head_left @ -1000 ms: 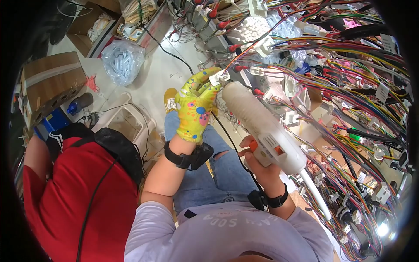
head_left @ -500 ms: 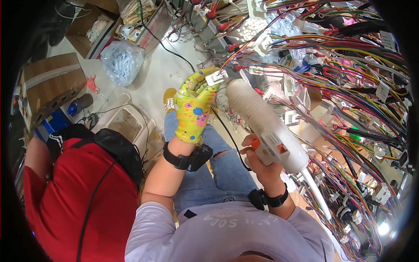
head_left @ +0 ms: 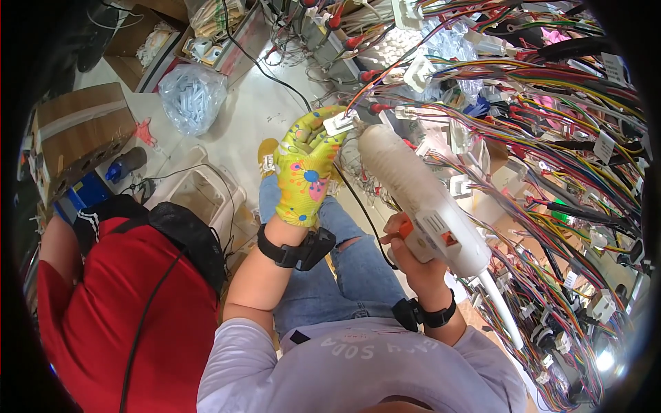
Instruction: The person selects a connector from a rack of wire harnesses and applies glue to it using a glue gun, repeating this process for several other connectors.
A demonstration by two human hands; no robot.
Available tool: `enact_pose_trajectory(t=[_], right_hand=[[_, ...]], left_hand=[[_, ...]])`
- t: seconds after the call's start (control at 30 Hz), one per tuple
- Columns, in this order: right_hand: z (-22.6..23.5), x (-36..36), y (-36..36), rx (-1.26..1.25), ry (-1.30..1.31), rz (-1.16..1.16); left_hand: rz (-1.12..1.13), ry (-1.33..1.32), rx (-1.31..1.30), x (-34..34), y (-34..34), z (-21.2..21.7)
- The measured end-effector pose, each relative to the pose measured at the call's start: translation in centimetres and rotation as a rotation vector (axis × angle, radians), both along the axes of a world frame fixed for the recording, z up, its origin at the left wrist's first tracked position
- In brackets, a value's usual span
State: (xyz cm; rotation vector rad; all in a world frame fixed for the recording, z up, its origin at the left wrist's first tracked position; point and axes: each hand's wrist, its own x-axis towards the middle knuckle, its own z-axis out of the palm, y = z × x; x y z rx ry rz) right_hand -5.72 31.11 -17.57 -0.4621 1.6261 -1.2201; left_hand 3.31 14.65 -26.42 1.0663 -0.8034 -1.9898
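My left hand, in a yellow flowered glove, pinches a white plastic connector. Orange and purple wires rise from that connector. My bare right hand grips a large white hot glue gun, its fingers at the orange trigger. The gun's browned nozzle end lies right by the connector; whether they touch I cannot tell. From the gun's back end sticks a long white glue stick.
Bundles of coloured wires with white connectors crowd the right side. A co-worker in a red shirt is close on my left. Beyond stand a cardboard box, a clear bag of white parts and a whitish bin. Black cords cross the floor.
The back of the glue gun has shifted slightly right and down. My left hand and the connector stay almost in place.
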Motion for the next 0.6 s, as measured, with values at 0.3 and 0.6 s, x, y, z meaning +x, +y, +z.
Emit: enact_pose_trajectory(t=[0.3,0.6], right_hand=[[-0.21,-0.17,0.18,0.008,0.031,0.023],[-0.47,-0.19,0.58,0.003,0.043,0.047]], left_hand=[[-0.012,-0.022,0.003,-0.02,0.03,0.54],[-0.019,-0.034,0.029,-0.12,-0.13,0.46]])
